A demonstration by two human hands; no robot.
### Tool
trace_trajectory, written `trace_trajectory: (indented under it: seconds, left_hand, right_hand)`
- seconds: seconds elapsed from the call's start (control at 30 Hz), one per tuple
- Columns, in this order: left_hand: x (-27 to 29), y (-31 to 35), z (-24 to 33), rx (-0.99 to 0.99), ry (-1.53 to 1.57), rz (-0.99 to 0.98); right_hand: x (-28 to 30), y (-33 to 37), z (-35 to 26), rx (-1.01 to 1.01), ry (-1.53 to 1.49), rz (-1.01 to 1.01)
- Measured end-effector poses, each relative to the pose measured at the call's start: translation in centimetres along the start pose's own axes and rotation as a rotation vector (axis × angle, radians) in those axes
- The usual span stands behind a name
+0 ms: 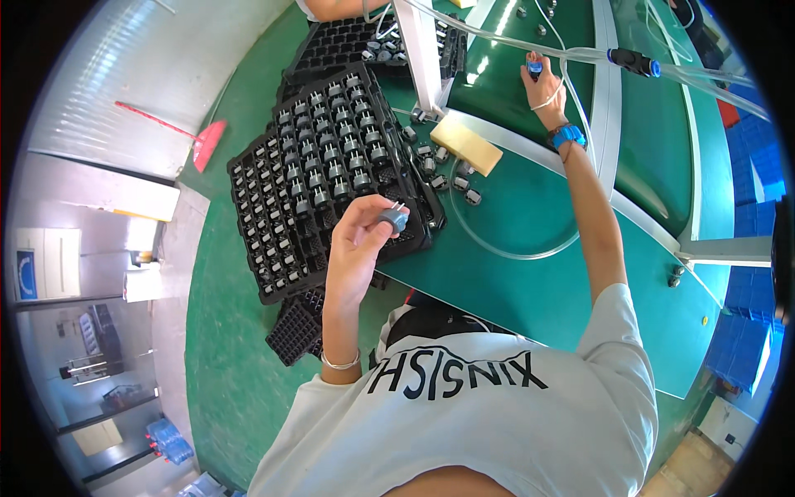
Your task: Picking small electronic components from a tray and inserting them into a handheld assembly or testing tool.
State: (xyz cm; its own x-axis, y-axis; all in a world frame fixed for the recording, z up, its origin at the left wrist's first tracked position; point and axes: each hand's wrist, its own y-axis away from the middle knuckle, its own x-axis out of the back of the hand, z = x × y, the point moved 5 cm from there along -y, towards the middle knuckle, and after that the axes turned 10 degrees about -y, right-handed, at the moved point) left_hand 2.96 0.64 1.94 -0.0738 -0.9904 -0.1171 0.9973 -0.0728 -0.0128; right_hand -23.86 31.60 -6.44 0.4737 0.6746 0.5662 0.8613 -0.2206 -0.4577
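My left hand pinches a grey plug piece with two metal pins sticking up, over the near right corner of a black tray. Rows of dark round plug pieces with upright pins fill much of that tray, beside rows of smaller light-coloured parts. My right hand reaches out over the green conveyor belt, its fingers closed around a small blue and black part. The exact kind of that part is hidden by the fingers.
A yellow foam block and several loose plug parts lie on the green table. A white post and clear tubing stand between my hands. Another person's arm shows at the top, near a second tray.
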Motion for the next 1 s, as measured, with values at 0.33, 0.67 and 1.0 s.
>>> trace_trajectory:
  seconds: [0.33, 0.67, 1.0]
  left_hand:
    - [-3.0, -1.3, 0.3, -0.176, -0.038, -0.045]
    - [-4.7, -1.3, 0.4, -0.241, -0.075, -0.071]
    - [-4.9, -1.5, -0.1, -0.238, -0.082, -0.067]
  right_hand:
    - [2.1, 12.7, -15.1, -0.611, -1.66, -0.697]
    - [4.6, 19.8, -17.1, -0.786, -1.475, -0.895]
    - [4.9, 19.5, -17.3, -0.8, -1.489, -0.809]
